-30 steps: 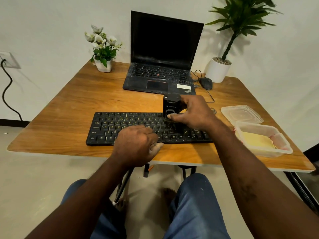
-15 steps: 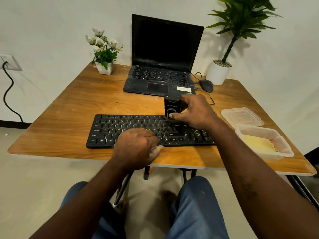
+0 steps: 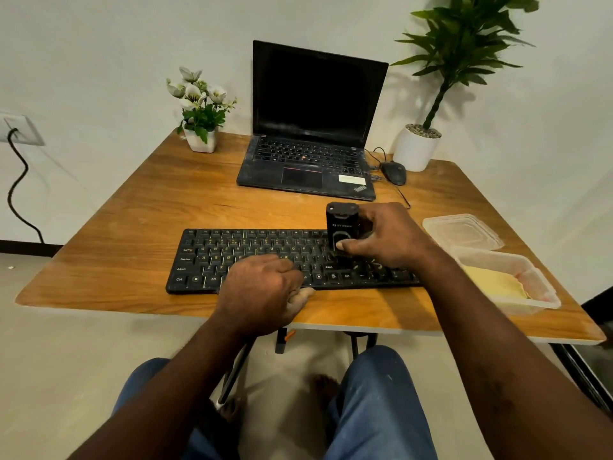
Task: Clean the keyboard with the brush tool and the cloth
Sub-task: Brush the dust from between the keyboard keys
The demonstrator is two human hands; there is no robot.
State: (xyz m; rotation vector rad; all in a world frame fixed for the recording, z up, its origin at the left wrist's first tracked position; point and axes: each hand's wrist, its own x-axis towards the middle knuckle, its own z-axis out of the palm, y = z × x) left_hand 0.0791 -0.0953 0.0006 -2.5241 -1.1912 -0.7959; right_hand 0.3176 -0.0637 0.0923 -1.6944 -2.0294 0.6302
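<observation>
A black keyboard lies near the front of the wooden table. My right hand grips a black brush tool, which stands upright on the keys at the keyboard's right part; its bristle end is hidden behind my thumb. My left hand sits on the keyboard's front middle with fingers curled over the keys and the thumb against the front edge. A yellow cloth lies in a clear plastic container at the right.
The container's lid lies behind it. An open laptop stands at the back, with a mouse and cable to its right. A white flower pot stands back left, a potted plant back right.
The view has tilted a little, so everything sits lower in frame. Both hands and the brush tool stay at about the same spots on the keyboard.
</observation>
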